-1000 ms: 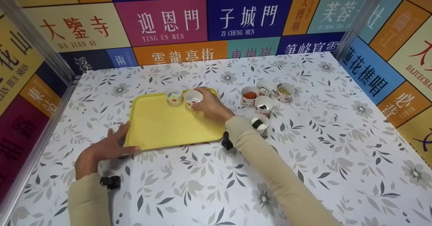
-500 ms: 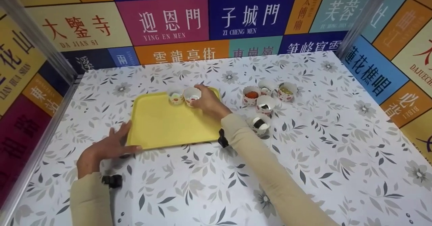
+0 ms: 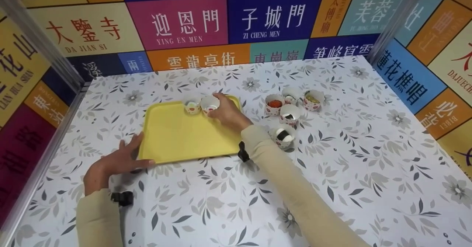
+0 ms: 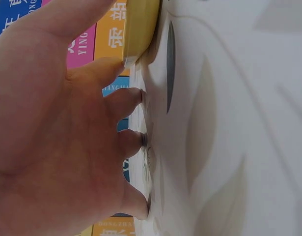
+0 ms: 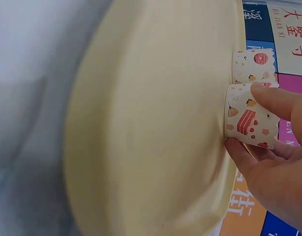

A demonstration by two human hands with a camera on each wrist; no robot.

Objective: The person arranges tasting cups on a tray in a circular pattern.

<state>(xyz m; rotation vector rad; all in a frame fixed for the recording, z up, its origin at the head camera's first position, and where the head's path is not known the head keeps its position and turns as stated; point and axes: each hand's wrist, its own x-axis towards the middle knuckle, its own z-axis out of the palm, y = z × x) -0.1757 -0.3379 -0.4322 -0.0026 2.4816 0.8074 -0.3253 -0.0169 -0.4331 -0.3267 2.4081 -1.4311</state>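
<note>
In the head view, my right hand (image 3: 229, 110) pinches a white paper baking cup (image 3: 210, 108) at the back edge of a yellow tray (image 3: 180, 138). The right wrist view shows the cup's printed cake-slice pattern (image 5: 246, 122), with the thumb across its side and fingers at its far side. A second printed paper cup (image 5: 253, 66) stands right beside it on the tray. At the tray's front left corner, my left hand (image 3: 120, 160) lies with fingers spread. In the left wrist view its fingertips (image 4: 136, 139) meet the tabletop, with the tray's rim (image 4: 141, 34) by the index finger.
Several more paper cups stand on the table right of the tray. One holds something red (image 3: 273, 104), one something yellow-green (image 3: 312, 98), and the nearest a white piece with a black band (image 3: 284, 135). Lettered panels (image 3: 177, 22) wall the floral tabletop (image 3: 206, 202).
My right hand has shifted the cup slightly left, close up against the other cup on the tray. In the last half second it has barely moved, and the left hand keeps its place.
</note>
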